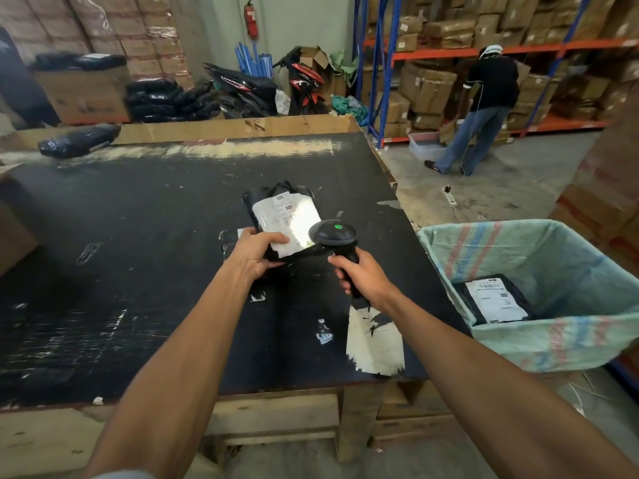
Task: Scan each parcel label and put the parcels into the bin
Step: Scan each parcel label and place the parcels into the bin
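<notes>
I see my left hand holding a black parcel above the black table, thumb pinching its white label. My right hand has fingers curled round the scanner, head just beside the label. Another labelled parcel lies in the green bin, right of the table.

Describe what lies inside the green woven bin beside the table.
Inside the green woven bin, one black plastic parcel lies with its white label facing up. The bin's near wall hides anything beneath or nearer.
</notes>
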The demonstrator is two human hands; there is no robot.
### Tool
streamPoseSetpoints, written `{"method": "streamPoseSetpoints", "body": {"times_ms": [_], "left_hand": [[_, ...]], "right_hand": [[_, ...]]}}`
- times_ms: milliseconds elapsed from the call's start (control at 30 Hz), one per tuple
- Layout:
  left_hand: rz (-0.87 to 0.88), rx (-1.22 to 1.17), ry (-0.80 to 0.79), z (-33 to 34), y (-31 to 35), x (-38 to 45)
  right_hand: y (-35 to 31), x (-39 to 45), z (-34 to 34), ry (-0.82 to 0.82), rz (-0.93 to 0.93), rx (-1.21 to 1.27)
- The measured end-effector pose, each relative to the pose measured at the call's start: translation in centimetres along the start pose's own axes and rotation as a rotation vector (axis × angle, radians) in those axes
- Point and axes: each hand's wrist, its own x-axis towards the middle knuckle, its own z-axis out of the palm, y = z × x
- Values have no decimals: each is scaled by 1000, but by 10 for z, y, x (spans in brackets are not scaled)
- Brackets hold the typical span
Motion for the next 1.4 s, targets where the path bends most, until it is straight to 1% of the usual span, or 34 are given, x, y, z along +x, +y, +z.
{"method": "streamPoseSetpoints", "body": {"times_ms": [200,333,467,533,633,767,900,967,1033,1100,1133,1200,1300,1367,1400], "left_hand": [[118,-52,-66,21,2,2],[137,-97,-99,28,1,8],[139,-123,-101,34,-1,11],[136,-132,-86,39,-1,10],[112,-177,-62,46,2,8],[32,-212,-129,52,1,3],[-35,-248,-205,67,-11,-8],[-56,-245,-232,79,-18,-14],[-74,-238,-260,93,-26,-19],[-87,-236,-301,109,-33,-24],[-90,-228,-325,118,-36,-27],[-91,-173,-365,141,-43,-30],[-101,-29,-417,180,-52,-32],[-130,70,-458,205,-60,-29],[-150,119,-477,219,-66,-27]], "right_hand": [[8,-9,-17,21,-7,56],[6,-10,-28,57,-23,116],[2,-7,-37,79,-13,89],[3,-5,-41,137,45,50],[10,-6,-49,209,226,49],[20,-10,-55,156,391,65],[31,-9,-48,152,418,209],[32,-9,-50,114,417,283],[28,-10,-61,89,440,232],[26,-12,-81,127,464,151],[29,-12,-93,168,476,195],[35,-11,-121,251,488,433],[38,-11,-164,306,394,842],[38,-9,-191,250,319,1055],[40,-7,-205,190,293,1094]]}}
